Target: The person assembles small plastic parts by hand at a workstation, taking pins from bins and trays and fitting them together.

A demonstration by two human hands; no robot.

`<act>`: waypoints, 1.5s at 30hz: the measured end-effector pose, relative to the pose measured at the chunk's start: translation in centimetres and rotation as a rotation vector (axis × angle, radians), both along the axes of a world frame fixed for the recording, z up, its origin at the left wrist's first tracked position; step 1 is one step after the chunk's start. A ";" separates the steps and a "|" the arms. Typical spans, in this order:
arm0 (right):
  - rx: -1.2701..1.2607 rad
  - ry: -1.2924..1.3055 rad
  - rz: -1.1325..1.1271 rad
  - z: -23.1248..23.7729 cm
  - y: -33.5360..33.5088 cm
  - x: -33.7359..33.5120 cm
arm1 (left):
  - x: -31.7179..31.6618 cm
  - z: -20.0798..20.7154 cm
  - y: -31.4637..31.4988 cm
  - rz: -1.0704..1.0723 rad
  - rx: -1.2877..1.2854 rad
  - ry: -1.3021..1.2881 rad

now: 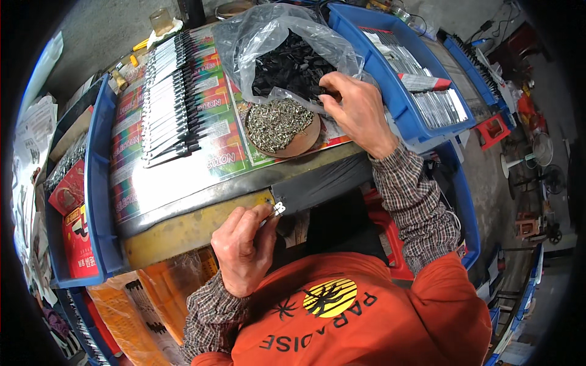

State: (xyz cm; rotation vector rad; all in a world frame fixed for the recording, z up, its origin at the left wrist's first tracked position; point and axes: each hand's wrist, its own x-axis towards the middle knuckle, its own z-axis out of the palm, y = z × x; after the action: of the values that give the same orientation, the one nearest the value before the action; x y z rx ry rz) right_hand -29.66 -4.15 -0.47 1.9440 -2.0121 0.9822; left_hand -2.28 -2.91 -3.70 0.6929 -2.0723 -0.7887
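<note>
Over the table's front edge, my left hand (pixel 244 247) is closed in a pinch. Two shiny silver metal ends (pixel 279 208) with small holes stick out past its fingertips; the rest is hidden in the hand. My right hand (pixel 359 113) reaches to the near right side of a clear plastic bag (pixel 235 52) full of small black parts (pixel 287 70). Its thumb and forefinger close on a black part (pixel 330 96), mostly covered by the fingers. Just in front of the bag, a round shallow dish (pixel 303 143) holds many small metal pins (pixel 274 125).
A long row of slim silver pieces with black ends (pixel 171 91) lies left on a colourful printed sheet (pixel 213 161). To the right, a blue bin (pixel 406 122) holds stacked flat silver strips (pixel 438 108). Another blue bin (pixel 101 183) stands at the left edge, with red boxes (pixel 79 244).
</note>
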 end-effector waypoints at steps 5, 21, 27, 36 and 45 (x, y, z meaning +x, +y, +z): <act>-0.066 -0.244 0.176 0.3 3.8 3.0 | 0.4 0.7 0.3 -0.004 0.022 -0.059; 0.036 -0.398 0.402 -1.3 9.8 7.7 | 0.5 1.0 1.8 -0.055 0.027 -0.025; 0.066 -0.678 0.393 -1.2 10.1 8.8 | 0.8 1.0 2.0 -0.069 0.033 -0.034; 0.166 -0.779 0.414 -1.4 10.1 8.7 | 0.8 0.8 2.0 -0.095 0.020 -0.023; 0.325 -0.948 0.396 -1.3 10.0 8.4 | 0.8 0.4 2.1 -0.101 0.020 -0.037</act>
State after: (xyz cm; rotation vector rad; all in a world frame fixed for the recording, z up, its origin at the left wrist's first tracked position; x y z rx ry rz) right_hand -21.22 5.81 -1.76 2.3729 -2.3536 2.1036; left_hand -1.52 -0.78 -3.34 0.6216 -2.1491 -0.8604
